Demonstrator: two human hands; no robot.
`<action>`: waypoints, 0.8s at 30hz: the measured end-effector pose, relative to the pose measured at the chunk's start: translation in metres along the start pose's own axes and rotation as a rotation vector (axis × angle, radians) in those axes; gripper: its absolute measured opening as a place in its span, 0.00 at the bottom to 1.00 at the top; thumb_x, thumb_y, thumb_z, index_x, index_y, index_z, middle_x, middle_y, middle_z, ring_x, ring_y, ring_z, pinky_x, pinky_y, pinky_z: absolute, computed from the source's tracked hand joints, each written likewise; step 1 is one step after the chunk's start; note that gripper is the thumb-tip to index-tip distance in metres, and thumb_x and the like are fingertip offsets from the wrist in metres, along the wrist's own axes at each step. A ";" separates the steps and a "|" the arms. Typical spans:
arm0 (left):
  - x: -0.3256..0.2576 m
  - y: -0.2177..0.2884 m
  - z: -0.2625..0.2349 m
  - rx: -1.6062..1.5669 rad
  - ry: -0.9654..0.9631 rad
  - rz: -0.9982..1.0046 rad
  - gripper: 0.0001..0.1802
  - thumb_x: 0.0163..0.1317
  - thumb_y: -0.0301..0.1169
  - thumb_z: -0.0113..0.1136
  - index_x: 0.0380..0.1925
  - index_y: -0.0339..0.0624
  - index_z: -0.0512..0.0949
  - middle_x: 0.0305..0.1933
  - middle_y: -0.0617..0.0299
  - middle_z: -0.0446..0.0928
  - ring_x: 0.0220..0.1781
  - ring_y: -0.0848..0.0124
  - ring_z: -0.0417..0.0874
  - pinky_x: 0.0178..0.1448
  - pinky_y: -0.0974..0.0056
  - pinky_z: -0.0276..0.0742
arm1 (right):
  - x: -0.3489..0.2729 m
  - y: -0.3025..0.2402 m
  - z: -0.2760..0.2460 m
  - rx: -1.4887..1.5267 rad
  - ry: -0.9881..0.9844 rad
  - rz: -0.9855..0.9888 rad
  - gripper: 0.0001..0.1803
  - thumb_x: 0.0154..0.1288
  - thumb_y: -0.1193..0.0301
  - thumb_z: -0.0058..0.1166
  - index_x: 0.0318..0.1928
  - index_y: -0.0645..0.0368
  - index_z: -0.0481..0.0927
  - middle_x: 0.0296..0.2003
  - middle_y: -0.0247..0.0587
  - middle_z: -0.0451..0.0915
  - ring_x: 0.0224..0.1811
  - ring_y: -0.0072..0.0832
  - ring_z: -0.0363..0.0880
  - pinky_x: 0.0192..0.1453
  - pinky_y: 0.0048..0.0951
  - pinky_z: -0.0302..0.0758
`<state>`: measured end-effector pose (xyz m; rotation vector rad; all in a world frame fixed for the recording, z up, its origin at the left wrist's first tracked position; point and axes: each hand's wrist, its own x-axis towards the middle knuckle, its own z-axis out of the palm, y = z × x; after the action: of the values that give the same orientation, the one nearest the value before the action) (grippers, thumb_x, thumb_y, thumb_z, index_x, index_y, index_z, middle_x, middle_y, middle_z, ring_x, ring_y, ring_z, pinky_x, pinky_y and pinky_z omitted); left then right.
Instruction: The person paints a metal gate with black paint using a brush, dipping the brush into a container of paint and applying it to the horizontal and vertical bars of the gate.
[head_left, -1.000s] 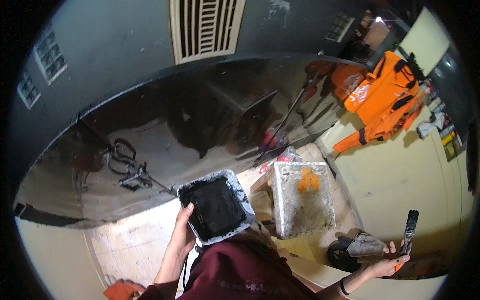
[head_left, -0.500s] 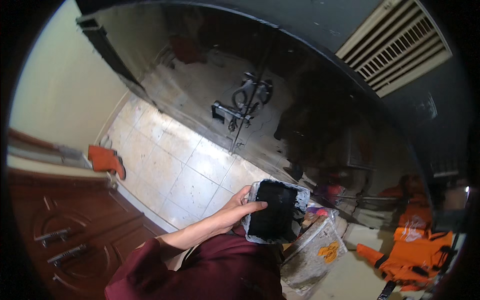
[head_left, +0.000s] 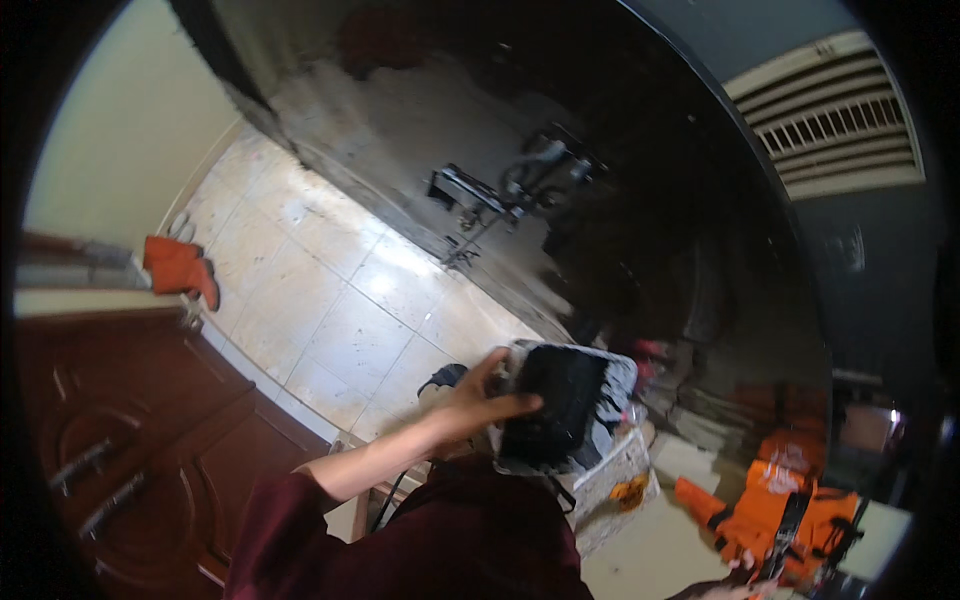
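Note:
A white rectangular tub [head_left: 622, 372] coated inside with black paint is gripped at its left rim by my left hand [head_left: 470, 405]. The thumb lies over the rim while the fingers go around the outside. At the lower right edge, my right hand [head_left: 740, 585] is closed on a slim dark tool [head_left: 790, 525], whose kind I cannot make out. This tool points upward in front of orange clothing [head_left: 750, 500]. Beyond the tub stands a large glossy black panel [head_left: 640, 200], reflecting the room.
Below the tub is a paint-stained whitish box [head_left: 630, 490] with an orange mark. Orange boots [head_left: 180, 270] stand on the tiled floor [head_left: 330, 310] at the left, near a brown panelled door [head_left: 130, 420]. A slatted vent [head_left: 830, 120] is at the upper right.
My right hand has come into view at the lower right with the dark tool, which now shows more fully. The tub has shifted slightly right and up, and the whole view has turned.

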<state>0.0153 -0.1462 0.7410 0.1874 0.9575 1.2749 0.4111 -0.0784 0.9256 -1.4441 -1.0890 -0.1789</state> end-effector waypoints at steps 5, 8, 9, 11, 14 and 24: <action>0.007 0.002 -0.024 -0.147 0.011 0.039 0.52 0.61 0.27 0.72 0.76 0.23 0.47 0.62 0.50 0.77 0.60 0.66 0.80 0.67 0.63 0.73 | 0.009 -0.031 -0.007 -0.043 -0.045 -0.043 0.36 0.80 0.43 0.43 0.64 0.65 0.76 0.54 0.42 0.83 0.37 0.29 0.82 0.32 0.24 0.71; 0.000 0.007 -0.018 -0.137 -0.008 0.074 0.36 0.62 0.28 0.66 0.69 0.37 0.65 0.63 0.54 0.76 0.63 0.66 0.78 0.72 0.60 0.68 | 0.011 -0.026 -0.002 0.062 -0.102 0.036 0.35 0.81 0.43 0.40 0.62 0.65 0.76 0.52 0.46 0.83 0.32 0.25 0.78 0.32 0.24 0.72; 0.000 0.002 -0.015 -0.087 0.054 0.077 0.33 0.63 0.31 0.65 0.68 0.38 0.67 0.63 0.54 0.76 0.63 0.64 0.78 0.70 0.57 0.72 | 0.004 -0.031 0.010 -0.027 -0.038 0.004 0.35 0.80 0.43 0.41 0.63 0.65 0.76 0.51 0.45 0.83 0.32 0.25 0.79 0.32 0.23 0.72; -0.005 -0.006 -0.021 -0.149 0.131 0.048 0.33 0.62 0.35 0.67 0.65 0.39 0.69 0.62 0.52 0.76 0.64 0.59 0.78 0.68 0.51 0.76 | 0.001 -0.040 0.029 0.068 -0.100 -0.014 0.36 0.80 0.44 0.41 0.62 0.67 0.75 0.50 0.46 0.83 0.30 0.26 0.81 0.31 0.23 0.74; -0.001 -0.023 -0.037 -0.227 0.191 0.087 0.32 0.63 0.41 0.66 0.64 0.41 0.70 0.63 0.54 0.77 0.65 0.57 0.78 0.70 0.50 0.74 | 0.007 -0.057 0.038 0.086 -0.129 -0.086 0.35 0.83 0.47 0.37 0.63 0.71 0.72 0.47 0.55 0.83 0.29 0.30 0.83 0.29 0.24 0.74; 0.005 0.022 -0.009 -0.009 0.210 0.018 0.41 0.64 0.53 0.64 0.70 0.40 0.67 0.69 0.52 0.72 0.67 0.54 0.75 0.68 0.46 0.74 | 0.027 -0.034 -0.003 0.121 0.095 -0.039 0.33 0.84 0.50 0.35 0.60 0.74 0.72 0.45 0.58 0.83 0.29 0.34 0.86 0.28 0.26 0.77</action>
<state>-0.0071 -0.1376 0.7465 0.0553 1.1312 1.3334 0.4044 -0.0744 0.9685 -1.2944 -1.0332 -0.2033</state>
